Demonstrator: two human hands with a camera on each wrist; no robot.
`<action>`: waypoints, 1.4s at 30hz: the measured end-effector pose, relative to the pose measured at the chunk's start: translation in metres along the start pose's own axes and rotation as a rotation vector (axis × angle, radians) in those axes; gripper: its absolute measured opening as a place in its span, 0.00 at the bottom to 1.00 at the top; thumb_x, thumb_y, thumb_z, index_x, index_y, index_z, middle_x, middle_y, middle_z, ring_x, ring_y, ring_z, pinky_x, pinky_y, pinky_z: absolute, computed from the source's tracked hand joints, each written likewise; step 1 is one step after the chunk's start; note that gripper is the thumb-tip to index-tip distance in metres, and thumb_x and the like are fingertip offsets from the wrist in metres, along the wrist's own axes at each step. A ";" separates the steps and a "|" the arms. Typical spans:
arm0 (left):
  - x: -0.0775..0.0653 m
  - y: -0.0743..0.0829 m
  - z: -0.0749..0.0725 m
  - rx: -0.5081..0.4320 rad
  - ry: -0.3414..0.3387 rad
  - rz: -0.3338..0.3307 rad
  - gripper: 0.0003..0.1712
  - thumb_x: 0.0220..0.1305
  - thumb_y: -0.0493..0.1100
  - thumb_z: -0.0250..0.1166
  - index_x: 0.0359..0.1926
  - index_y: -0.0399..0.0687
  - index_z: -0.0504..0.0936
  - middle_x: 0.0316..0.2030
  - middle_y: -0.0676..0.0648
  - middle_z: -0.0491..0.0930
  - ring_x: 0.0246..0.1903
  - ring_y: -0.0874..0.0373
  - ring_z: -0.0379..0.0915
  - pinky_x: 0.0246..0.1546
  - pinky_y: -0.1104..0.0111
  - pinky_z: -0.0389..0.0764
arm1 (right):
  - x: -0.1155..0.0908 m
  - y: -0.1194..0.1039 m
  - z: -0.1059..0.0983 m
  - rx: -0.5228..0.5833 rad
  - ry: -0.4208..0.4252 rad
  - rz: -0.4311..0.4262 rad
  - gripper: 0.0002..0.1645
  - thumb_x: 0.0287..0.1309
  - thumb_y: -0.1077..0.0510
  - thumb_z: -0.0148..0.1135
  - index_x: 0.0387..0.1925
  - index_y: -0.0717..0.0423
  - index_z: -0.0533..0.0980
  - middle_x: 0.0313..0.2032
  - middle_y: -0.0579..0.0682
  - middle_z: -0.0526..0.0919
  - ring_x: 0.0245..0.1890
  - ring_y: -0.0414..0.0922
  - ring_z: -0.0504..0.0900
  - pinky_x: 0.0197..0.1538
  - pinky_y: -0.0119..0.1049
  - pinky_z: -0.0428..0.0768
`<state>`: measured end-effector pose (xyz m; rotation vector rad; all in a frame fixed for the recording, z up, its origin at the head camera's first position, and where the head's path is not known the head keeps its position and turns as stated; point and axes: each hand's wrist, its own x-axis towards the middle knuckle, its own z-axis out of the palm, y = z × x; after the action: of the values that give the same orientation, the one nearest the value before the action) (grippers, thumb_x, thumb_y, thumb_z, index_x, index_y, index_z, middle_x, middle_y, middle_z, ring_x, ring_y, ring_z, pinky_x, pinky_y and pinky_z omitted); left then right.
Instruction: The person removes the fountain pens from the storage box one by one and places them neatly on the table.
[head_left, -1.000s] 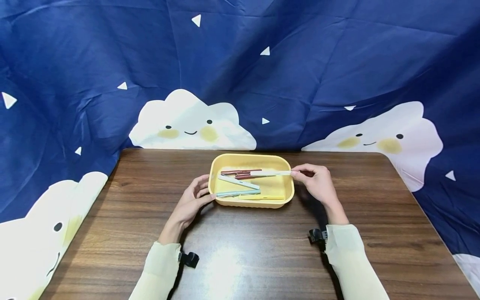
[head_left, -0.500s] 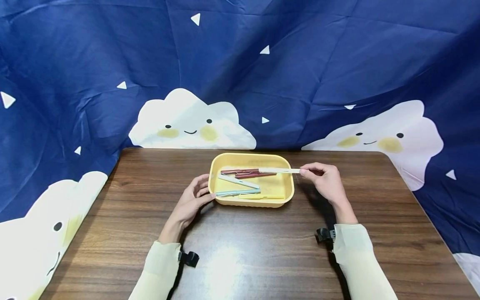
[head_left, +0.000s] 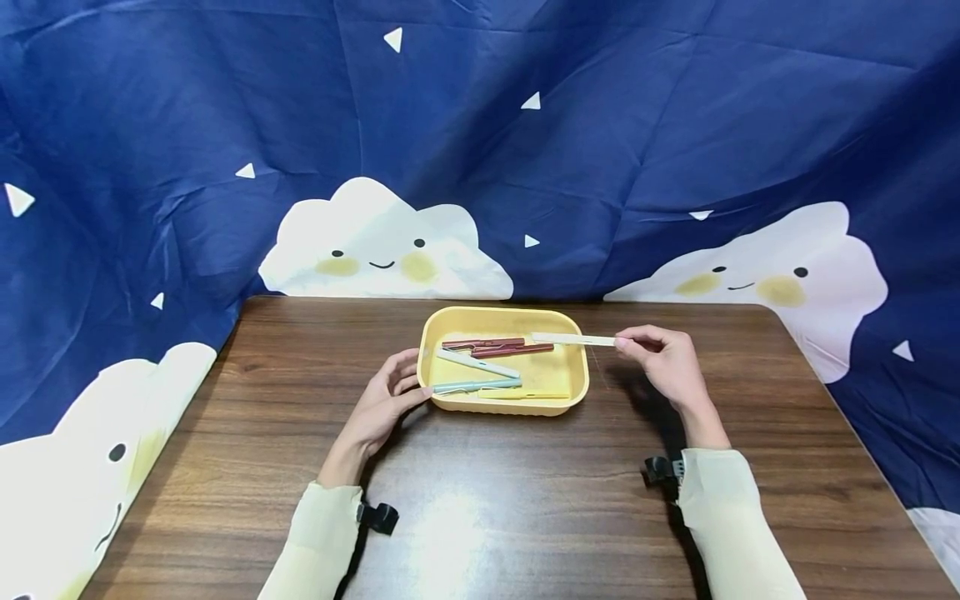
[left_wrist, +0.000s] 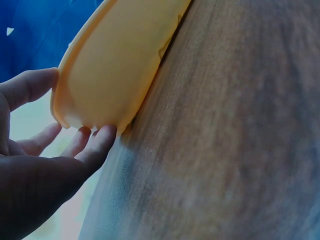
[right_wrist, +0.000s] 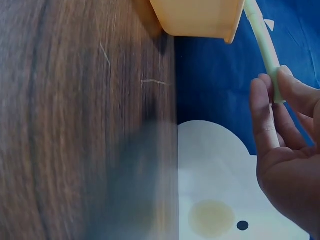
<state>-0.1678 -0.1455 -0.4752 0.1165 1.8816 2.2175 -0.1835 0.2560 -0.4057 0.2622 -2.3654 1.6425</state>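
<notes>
A yellow plastic basket (head_left: 507, 405) stands on the wooden table. Its left end is held by my left hand (head_left: 378, 407), with the thumb at the front rim and the other fingers on the side wall (left_wrist: 100, 75). To the right, my right hand (head_left: 663, 362) pinches one end of a white pen (head_left: 577, 339) between thumb and fingertips. The pen lies level, its far end over the basket's right part. Inside the basket are two dark red pens (head_left: 513, 351), another white pen (head_left: 477, 363), a light blue pen (head_left: 477, 386) and a yellow pen (head_left: 522, 394).
The brown table (head_left: 495, 483) stretches in front and to both sides of the basket. Behind it hangs a dark blue cloth (head_left: 480, 108) printed with white clouds and triangles. Each wrist carries a black strap mount (head_left: 660, 470).
My right hand has moved right with the white pen, drawing it away from above the red pens and partly past the right rim. The left hand and basket stay put.
</notes>
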 end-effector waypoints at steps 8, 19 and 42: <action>0.000 0.000 0.000 -0.001 0.003 -0.002 0.42 0.62 0.25 0.64 0.74 0.37 0.59 0.67 0.28 0.63 0.66 0.36 0.63 0.53 0.72 0.76 | 0.003 0.030 -0.014 -0.049 0.033 0.040 0.08 0.60 0.71 0.68 0.39 0.76 0.82 0.28 0.55 0.87 0.28 0.34 0.84 0.33 0.23 0.80; 0.001 -0.001 0.000 -0.005 0.006 0.001 0.42 0.61 0.25 0.66 0.74 0.36 0.59 0.67 0.29 0.64 0.66 0.37 0.63 0.53 0.72 0.76 | 0.004 0.054 -0.029 -0.049 0.056 0.063 0.12 0.62 0.66 0.70 0.40 0.75 0.81 0.28 0.38 0.86 0.29 0.32 0.85 0.35 0.25 0.81; 0.002 -0.001 -0.001 0.005 0.011 -0.004 0.42 0.61 0.26 0.66 0.74 0.38 0.59 0.67 0.29 0.65 0.66 0.38 0.64 0.53 0.72 0.76 | 0.010 0.070 -0.065 0.120 0.086 0.131 0.10 0.60 0.70 0.69 0.41 0.77 0.81 0.29 0.45 0.87 0.29 0.37 0.88 0.38 0.27 0.84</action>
<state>-0.1695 -0.1457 -0.4762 0.1019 1.8908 2.2158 -0.2066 0.3414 -0.4433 0.0575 -2.2675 1.8191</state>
